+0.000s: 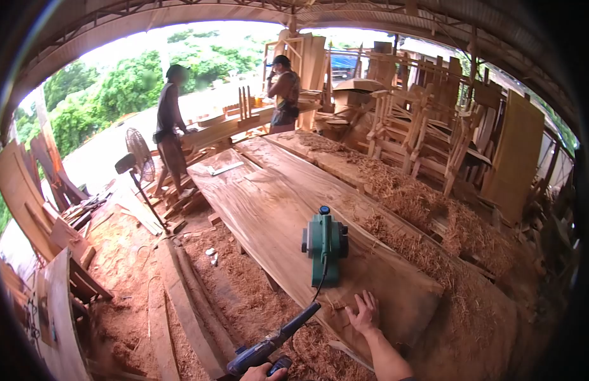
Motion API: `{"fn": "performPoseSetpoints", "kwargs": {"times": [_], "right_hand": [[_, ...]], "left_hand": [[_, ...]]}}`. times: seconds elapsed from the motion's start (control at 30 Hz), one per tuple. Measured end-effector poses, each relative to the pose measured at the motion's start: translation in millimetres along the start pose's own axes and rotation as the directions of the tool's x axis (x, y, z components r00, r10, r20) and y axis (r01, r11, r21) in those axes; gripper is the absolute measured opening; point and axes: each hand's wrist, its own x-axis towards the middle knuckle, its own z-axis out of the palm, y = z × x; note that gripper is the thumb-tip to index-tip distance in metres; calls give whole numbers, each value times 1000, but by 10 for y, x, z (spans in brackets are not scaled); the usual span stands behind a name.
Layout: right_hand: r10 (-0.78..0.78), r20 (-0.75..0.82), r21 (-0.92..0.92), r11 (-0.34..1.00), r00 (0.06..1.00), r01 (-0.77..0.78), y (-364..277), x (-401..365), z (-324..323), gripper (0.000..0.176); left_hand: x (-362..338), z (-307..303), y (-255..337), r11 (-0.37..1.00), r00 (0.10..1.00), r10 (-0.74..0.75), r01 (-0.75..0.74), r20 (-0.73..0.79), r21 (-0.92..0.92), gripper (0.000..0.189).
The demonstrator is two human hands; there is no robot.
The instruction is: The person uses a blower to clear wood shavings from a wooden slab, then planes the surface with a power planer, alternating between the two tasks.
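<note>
At the bottom edge, my left hand (264,373) is closed around the handle of a dark blue handheld blower (259,351). Its long black nozzle points up and to the right, over the near edge of a wide wooden slab (269,209). My right hand (365,313) lies palm down on the slab, fingers apart and holding nothing. Just beyond it a green electric planer (324,247) sits on the wood. The planer's black cord (321,284) runs down toward the nozzle tip, where it is partly hidden.
Shavings (459,222) are heaped along the right side. A metal square (226,168) lies on the slab's far end. Two people (170,120) stand at a far bench beside a fan (139,154). Chair frames (408,127) and boards (513,155) stand right; planks (180,298) lie left.
</note>
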Motion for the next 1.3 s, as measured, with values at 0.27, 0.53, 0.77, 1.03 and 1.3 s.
{"fn": "performPoseSetpoints", "kwargs": {"times": [0.27,0.53,0.77,1.03,1.3], "right_hand": [[9,18,6,1000,1000,-9,-1,-7,-68,54],[17,-49,50,999,999,-14,183,0,120,48],[-27,-149,57,998,989,36,207,-5,163,42],[-7,-172,28,1000,985,12,108,10,136,38],[-29,-187,39,999,982,36,84,25,140,36]], "left_hand": [[-218,71,427,1000,998,-16,17,63,-21,48],[-80,2,466,977,954,165,-192,249,88,49],[12,-168,506,977,946,200,-212,254,18,51],[131,-253,365,970,929,197,-230,314,74,52],[183,-278,259,953,901,270,-300,339,39,53]]}}
